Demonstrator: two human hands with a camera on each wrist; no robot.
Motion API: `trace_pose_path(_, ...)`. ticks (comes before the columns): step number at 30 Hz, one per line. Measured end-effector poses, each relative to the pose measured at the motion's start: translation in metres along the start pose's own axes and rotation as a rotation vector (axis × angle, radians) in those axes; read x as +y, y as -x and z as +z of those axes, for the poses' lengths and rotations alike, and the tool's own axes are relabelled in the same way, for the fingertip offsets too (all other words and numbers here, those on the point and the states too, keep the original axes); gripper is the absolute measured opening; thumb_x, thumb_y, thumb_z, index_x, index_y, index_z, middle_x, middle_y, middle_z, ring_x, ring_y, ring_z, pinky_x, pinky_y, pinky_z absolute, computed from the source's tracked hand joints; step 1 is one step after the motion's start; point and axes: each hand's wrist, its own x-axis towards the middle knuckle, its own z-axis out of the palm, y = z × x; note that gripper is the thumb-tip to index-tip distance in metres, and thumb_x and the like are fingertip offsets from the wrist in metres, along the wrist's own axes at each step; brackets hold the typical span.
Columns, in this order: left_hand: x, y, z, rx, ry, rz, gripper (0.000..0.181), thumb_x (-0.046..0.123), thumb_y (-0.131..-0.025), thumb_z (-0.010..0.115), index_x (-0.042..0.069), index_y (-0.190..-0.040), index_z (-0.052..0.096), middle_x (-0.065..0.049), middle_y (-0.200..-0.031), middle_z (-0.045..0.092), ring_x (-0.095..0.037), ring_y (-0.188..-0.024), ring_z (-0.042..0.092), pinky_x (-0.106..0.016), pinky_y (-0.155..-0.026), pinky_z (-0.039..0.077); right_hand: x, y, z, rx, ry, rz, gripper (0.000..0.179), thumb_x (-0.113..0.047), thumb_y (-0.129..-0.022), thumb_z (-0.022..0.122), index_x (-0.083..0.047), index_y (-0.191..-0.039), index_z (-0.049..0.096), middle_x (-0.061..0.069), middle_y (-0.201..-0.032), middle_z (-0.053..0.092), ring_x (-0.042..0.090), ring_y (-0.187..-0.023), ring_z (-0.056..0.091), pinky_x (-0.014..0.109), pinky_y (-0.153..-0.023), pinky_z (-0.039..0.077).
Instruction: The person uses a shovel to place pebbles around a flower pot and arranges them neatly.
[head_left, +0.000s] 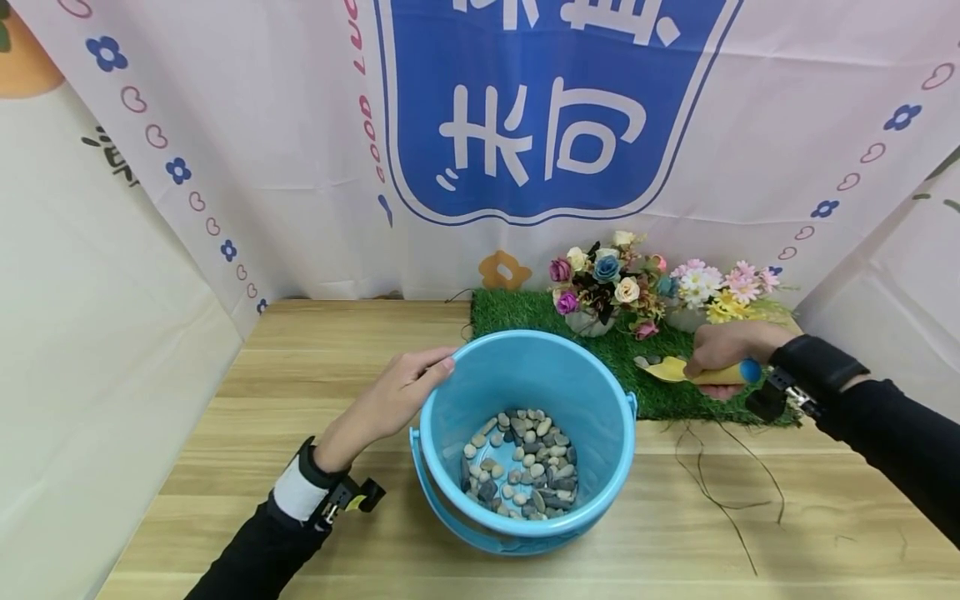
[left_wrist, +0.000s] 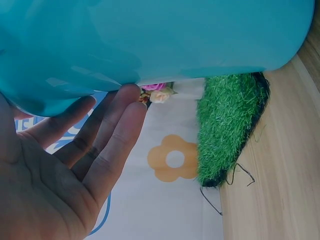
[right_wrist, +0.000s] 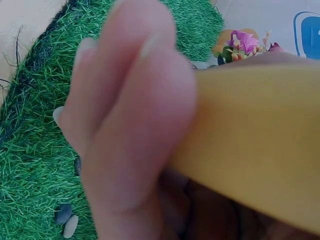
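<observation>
Trowel (head_left: 666,369), in the head view, is over the turf (head_left: 517,312), gripped by the right hand (head_left: 723,352); the left hand (head_left: 393,393) touches the bucket (head_left: 628,433) at its rim. Left wrist: its fingers are nearly straight. Right wrist: fingers curl round the handle (right_wrist: 260,130), pebbles (right_wrist: 63,213) nearby.

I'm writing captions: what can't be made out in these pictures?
Head: the top of the banner, cut off by the upper edge.
Head: much of the bottom of the bucket, covered by pebbles.
Head: whether the shovel touches the stones beside it; too small.
Right wrist: the end of the yellow handle, cut off by the right edge.
</observation>
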Motion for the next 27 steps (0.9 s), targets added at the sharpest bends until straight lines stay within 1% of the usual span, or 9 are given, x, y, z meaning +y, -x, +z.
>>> trace_pose_path(6, 0.0, 0.001, 0.0, 0.006, 0.003, -0.009, 0.034, 0.01, -0.1, 0.036, -0.004, -0.129, 0.048, -0.02, -0.106, 0.062, -0.027, -0.08, 0.065, -0.031, -0.063, 0.056, -0.002, 0.008, -0.002, 0.003, 0.029, 0.004, 0.035, -0.017, -0.096, 0.045, -0.002, -0.069, 0.063, 0.006, -0.058, 0.055, 0.01, -0.042, 0.042, 0.022, -0.042, 0.04)
trace_pose_path(10, 0.001, 0.001, 0.0, 0.007, 0.001, -0.015, 0.034, 0.011, -0.101, 0.036, -0.003, -0.129, 0.048, -0.02, -0.106, 0.062, -0.026, -0.081, 0.065, -0.031, -0.063, 0.056, 0.001, 0.016, -0.003, 0.026, 0.057, -0.003, 0.036, -0.022, -0.096, 0.047, -0.003, -0.07, 0.065, 0.007, -0.059, 0.057, 0.011, -0.042, 0.045, 0.023, -0.043, 0.043)
trace_pose_path(13, 0.001, 0.001, 0.0, 0.006, -0.001, -0.015, 0.034, 0.011, -0.101, 0.035, -0.004, -0.129, 0.048, -0.02, -0.107, 0.062, -0.026, -0.082, 0.065, -0.03, -0.064, 0.055, 0.005, 0.023, -0.004, 0.017, 0.049, -0.028, 0.037, -0.026, -0.096, 0.048, -0.004, -0.072, 0.065, 0.009, -0.061, 0.059, 0.012, -0.044, 0.049, 0.025, -0.045, 0.046)
trace_pose_path(14, 0.001, 0.001, 0.0, 0.004, 0.0, -0.015, 0.034, 0.011, -0.101, 0.035, -0.004, -0.129, 0.048, -0.02, -0.107, 0.062, -0.026, -0.083, 0.065, -0.03, -0.064, 0.055, 0.006, 0.026, -0.004, 0.006, 0.04, -0.048, 0.037, -0.027, -0.096, 0.048, -0.004, -0.073, 0.065, 0.009, -0.062, 0.059, 0.014, -0.045, 0.051, 0.025, -0.046, 0.048)
trace_pose_path(16, 0.002, 0.001, 0.0, 0.006, -0.005, -0.016, 0.034, 0.011, -0.101, 0.036, -0.004, -0.129, 0.048, -0.019, -0.108, 0.062, -0.026, -0.083, 0.065, -0.03, -0.065, 0.055, 0.009, 0.031, -0.006, -0.033, 0.036, -0.121, 0.035, -0.028, -0.097, 0.048, -0.004, -0.077, 0.064, 0.011, -0.065, 0.061, 0.017, -0.048, 0.055, 0.028, -0.047, 0.051)
trace_pose_path(19, 0.002, 0.001, 0.001, 0.008, -0.009, -0.021, 0.034, 0.012, -0.101, 0.036, -0.004, -0.129, 0.048, -0.019, -0.108, 0.062, -0.026, -0.084, 0.065, -0.03, -0.065, 0.055, 0.012, 0.039, -0.011, -0.086, 0.033, -0.263, 0.028, -0.025, -0.097, 0.049, -0.005, -0.082, 0.063, 0.011, -0.07, 0.062, 0.023, -0.054, 0.06, 0.034, -0.05, 0.055)
trace_pose_path(21, 0.003, 0.001, 0.0, 0.01, -0.015, -0.022, 0.034, 0.012, -0.101, 0.036, -0.003, -0.129, 0.048, -0.018, -0.108, 0.062, -0.025, -0.084, 0.065, -0.03, -0.066, 0.055, 0.013, 0.045, -0.014, -0.107, 0.052, -0.357, 0.025, -0.022, -0.097, 0.048, -0.006, -0.084, 0.062, 0.011, -0.072, 0.063, 0.026, -0.057, 0.061, 0.038, -0.052, 0.055)
trace_pose_path(24, 0.003, 0.001, 0.0, 0.009, -0.02, -0.02, 0.034, 0.012, -0.101, 0.036, -0.003, -0.129, 0.048, -0.019, -0.107, 0.062, -0.026, -0.084, 0.065, -0.03, -0.066, 0.055, 0.014, 0.054, -0.021, -0.088, 0.072, -0.444, 0.02, -0.019, -0.097, 0.047, -0.009, -0.088, 0.062, 0.008, -0.075, 0.063, 0.026, -0.06, 0.061, 0.039, -0.054, 0.055)
trace_pose_path(27, 0.003, 0.001, 0.001, 0.007, -0.02, -0.016, 0.034, 0.012, -0.101, 0.036, -0.003, -0.129, 0.048, -0.019, -0.107, 0.062, -0.026, -0.083, 0.065, -0.03, -0.066, 0.055, 0.015, 0.062, -0.029, -0.069, 0.079, -0.512, 0.018, -0.014, -0.098, 0.045, -0.01, -0.092, 0.061, 0.007, -0.076, 0.062, 0.023, -0.061, 0.061, 0.037, -0.054, 0.055)
